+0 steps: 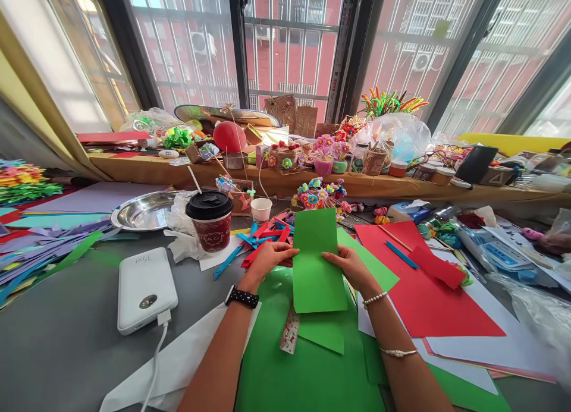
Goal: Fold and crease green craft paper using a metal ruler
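A bright green sheet of paper is held up between both hands, tilted above the table. My left hand pinches its left edge, while my right hand grips the right edge with the thumb lying on the front face. Fingers behind the paper are hidden. Below it lie a smaller green paper piece and a patterned strip, both on a large dark green sheet. A second light green sheet lies behind my right hand, partly over red paper.
A lidded coffee cup, a white power bank with a cable and a metal tray stand left. Blue and red strips lie beyond my left hand. Pipe-cleaner flowers are behind. Crafts crowd the window ledge.
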{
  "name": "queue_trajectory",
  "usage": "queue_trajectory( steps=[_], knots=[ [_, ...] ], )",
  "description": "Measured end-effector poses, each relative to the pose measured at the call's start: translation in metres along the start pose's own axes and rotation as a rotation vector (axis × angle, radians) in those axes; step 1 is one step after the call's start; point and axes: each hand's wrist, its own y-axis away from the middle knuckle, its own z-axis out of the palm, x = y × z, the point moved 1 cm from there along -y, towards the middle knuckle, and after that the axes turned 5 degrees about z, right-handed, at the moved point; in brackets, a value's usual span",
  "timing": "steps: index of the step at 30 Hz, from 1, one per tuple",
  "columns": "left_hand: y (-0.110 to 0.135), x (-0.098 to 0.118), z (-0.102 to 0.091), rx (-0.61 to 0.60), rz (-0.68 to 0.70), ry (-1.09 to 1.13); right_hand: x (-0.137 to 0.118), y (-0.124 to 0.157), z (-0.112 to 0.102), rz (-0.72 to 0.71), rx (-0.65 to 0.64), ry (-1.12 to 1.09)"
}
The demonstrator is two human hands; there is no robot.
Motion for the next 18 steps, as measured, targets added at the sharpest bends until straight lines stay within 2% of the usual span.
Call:
queue_trajectory(
  steps=[10,18],
  knots=[
    [0.008,0.0031,0.0031,-0.172,-0.107,-0.005,0.0028,-0.0051,0.0014,-0.117,0.185,-0.057],
    [0.0043,-0.0033,0.0011,-0.185,-0.13,-0.084,-0.002,-0.0009,-0.0033,-0.156,0.193,-0.029]
  ],
)
